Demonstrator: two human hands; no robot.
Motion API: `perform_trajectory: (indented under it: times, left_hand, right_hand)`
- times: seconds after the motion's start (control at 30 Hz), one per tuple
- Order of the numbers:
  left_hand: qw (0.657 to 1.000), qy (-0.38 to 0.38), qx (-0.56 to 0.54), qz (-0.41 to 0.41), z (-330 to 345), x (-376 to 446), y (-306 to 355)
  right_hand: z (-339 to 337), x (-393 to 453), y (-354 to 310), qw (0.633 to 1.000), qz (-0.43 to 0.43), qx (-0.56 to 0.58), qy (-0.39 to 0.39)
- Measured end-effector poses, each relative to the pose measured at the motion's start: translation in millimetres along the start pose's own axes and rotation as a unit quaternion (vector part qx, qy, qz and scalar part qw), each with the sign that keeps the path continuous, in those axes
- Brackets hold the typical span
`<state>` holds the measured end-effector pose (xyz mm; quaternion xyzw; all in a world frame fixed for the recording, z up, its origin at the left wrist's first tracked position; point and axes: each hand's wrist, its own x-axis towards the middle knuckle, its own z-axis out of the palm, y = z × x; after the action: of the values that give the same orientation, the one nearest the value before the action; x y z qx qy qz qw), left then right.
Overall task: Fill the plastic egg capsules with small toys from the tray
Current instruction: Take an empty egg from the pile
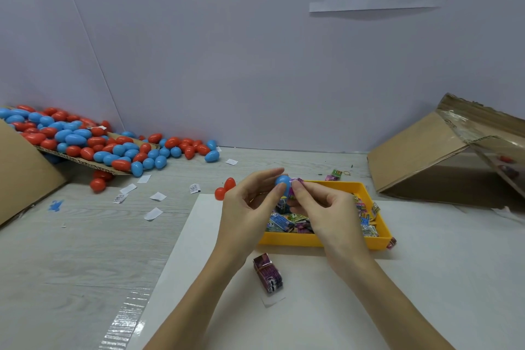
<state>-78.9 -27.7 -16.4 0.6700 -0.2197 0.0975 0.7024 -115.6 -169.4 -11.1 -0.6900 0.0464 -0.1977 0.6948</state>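
Note:
My left hand (250, 204) holds a blue egg capsule half (282, 183) above the yellow tray (366, 187). My right hand (326, 207) pinches a small purple toy packet (297, 181) against the capsule's opening. The tray holds several small printed toy packets (281, 221). A banded bundle of purple packets (268, 273) lies on the white sheet in front of the tray. Two red capsule halves (224, 189) rest on the table just left of my left hand.
A big pile of red and blue egg capsules (85, 140) spills from a cardboard flap at the far left. A tipped cardboard box (426, 159) stands at the right. Small paper slips (154, 207) are scattered on the table. A white wall stands behind.

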Motion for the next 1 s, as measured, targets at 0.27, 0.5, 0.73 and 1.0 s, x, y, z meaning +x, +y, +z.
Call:
perform_trajectory:
  times: [0.27,0.5,0.73,1.0]
  left_hand:
    - [0.990,-0.010,0.119,0.075,1,0,-2]
    - [0.982,-0.020,0.142,0.120,-4,3,-3]
    - [0.993,-0.021,0.077,0.087,-7,4,0]
    - [0.996,-0.022,0.057,0.064,-8,5,3]
  right_hand:
    - [-5,2,-14,0.943,0.207,0.251,-0.074]
    - [-8,3,-19,0.881,0.317,0.328,-0.125]
    - [-5,0,-21,0.855,0.355,0.353,-0.136]
    - [-4,-2,-26,0.847,0.375,0.352,-0.137]
